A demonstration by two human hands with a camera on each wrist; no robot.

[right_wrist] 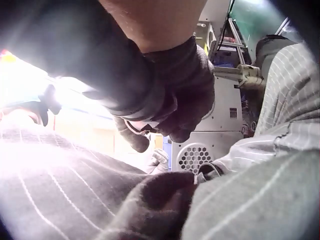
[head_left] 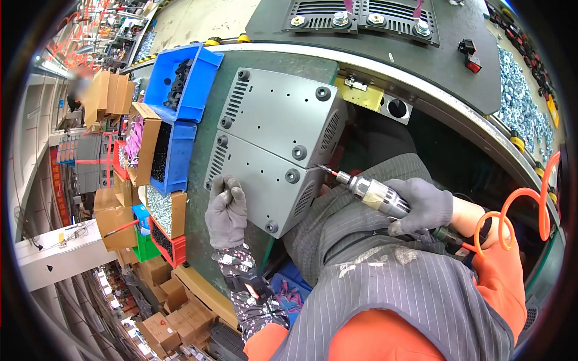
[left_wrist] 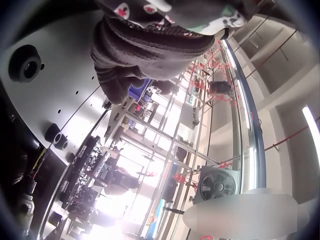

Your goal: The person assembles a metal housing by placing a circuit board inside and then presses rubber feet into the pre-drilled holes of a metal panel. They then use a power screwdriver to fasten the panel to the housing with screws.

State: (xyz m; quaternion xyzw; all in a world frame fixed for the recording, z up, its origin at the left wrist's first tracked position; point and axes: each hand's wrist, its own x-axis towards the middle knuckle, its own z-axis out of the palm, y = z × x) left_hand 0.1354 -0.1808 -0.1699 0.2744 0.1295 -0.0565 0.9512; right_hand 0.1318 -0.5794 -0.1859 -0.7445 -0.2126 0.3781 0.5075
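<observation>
Two grey metal cases lie side by side on the bench, the upper case (head_left: 280,105) against the lower case (head_left: 256,180). Round black rubber feet (head_left: 292,175) sit near their corners. My gloved left hand (head_left: 227,210) is over the outer edge of the lower case, fingers bent together close to a corner foot; I cannot tell whether they hold anything. My gloved right hand (head_left: 424,204) grips a power screwdriver (head_left: 376,194) above my lap. Its bit points at the cases' near side, by the seam between them. In the left wrist view, the bent glove fingers (left_wrist: 116,85) overlap the panel's edge.
A blue bin (head_left: 208,72) of black parts stands beyond the cases, with a second blue bin (head_left: 180,156) beside it. A red bin (head_left: 174,248) and cardboard boxes stand nearby. An orange coiled hose (head_left: 509,225) hangs by my right arm. Slotted plates (head_left: 385,21) lie on another surface.
</observation>
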